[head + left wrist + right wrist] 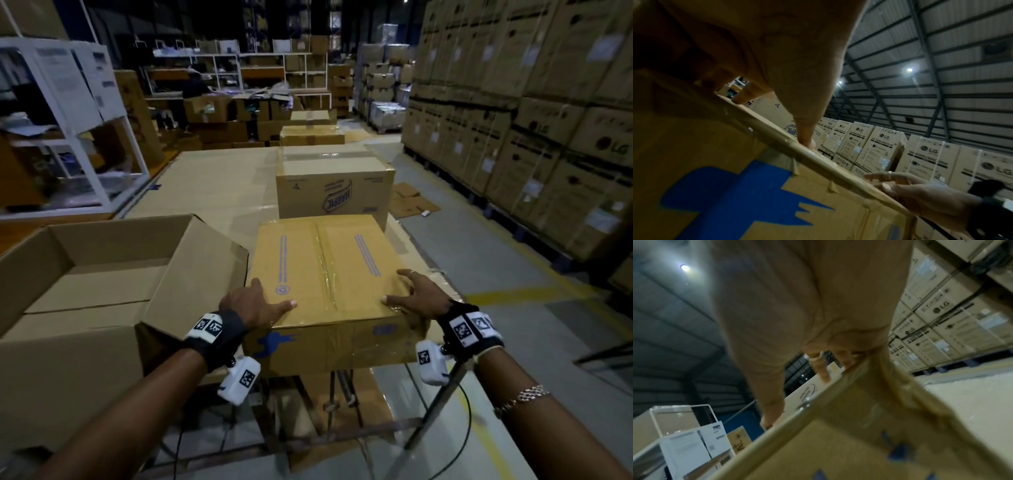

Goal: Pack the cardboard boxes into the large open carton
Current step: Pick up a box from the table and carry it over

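Note:
A taped brown cardboard box (pixel 329 267) with blue markings sits on a stand straight ahead of me. My left hand (pixel 260 303) lies on its near left corner, thumb stretched flat across the top. My right hand (pixel 414 294) rests on the near right corner with its fingers spread. The large open carton (pixel 68 370) stands to the left, one flap leaning against the box. The left wrist view shows my left thumb (pixel 805 129) pressing the box's (pixel 715 162) top edge, and the right hand (pixel 920 191) further along. The right wrist view is blurred; the right hand (pixel 807 305) is over the box (pixel 838 443).
A taller printed box (pixel 334 192) stands right behind the taped one, with more boxes (pixel 311 135) beyond. Stacked appliance cartons (pixel 531 120) wall off the right. A white shelf frame (pixel 68 120) is at left. Flattened cardboard (pixel 411 202) lies on the floor.

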Motion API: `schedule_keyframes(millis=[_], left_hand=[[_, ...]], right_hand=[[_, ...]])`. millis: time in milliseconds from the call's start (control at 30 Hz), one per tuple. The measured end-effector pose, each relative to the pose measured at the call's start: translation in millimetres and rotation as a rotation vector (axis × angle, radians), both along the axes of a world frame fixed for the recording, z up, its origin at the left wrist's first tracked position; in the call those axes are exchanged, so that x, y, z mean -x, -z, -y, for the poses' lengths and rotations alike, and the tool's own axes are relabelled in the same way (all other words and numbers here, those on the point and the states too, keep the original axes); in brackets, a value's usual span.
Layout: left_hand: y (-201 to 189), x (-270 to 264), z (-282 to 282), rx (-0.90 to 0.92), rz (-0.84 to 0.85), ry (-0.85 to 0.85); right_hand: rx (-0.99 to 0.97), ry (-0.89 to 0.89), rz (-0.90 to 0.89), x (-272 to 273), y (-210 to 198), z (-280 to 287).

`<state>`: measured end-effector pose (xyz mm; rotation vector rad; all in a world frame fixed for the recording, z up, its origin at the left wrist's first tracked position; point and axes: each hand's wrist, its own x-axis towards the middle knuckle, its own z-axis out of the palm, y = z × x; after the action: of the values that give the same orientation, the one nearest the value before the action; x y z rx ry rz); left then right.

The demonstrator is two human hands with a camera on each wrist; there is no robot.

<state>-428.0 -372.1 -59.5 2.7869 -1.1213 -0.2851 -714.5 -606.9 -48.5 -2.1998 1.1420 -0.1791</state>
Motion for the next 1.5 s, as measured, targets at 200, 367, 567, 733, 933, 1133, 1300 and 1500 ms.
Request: schedule_keyframes(millis=[200,367,567,733,933,1133,1300,1500], left_hand=[[13,3,1,0.213,-0.169,-0.1],[31,-11,-3,0.384,-0.399,-0.212],[39,-27,-9,0.486,-0.676,-0.15],[32,-20,-22,0.599,-0.634,-0.042],[26,-25,-22,0.781,-0.495,0.023],[49,-27,-10,0.827,-0.329,0.011],[80,-29,5,0.783,-0.189,-0.137],[87,-37,12,0.652,-0.083,-0.207]], right_hand=[[-0.076,0.154,-0.003,-20,17,7],[-0.085,0.252,-0.082,-20,13,-4],[-0.039,0.26,-0.078,-18,13,-6],[0.038,0.279,-0.004,-9,15,-17],[0.07,0.293,0.268,-10,11,-16],[-0.026,0.254,0.353,-25,40,-2],[0.037,0.283,0.283,-42,76,7],[-0.017,0.358,0.274,-56,91,-3]])
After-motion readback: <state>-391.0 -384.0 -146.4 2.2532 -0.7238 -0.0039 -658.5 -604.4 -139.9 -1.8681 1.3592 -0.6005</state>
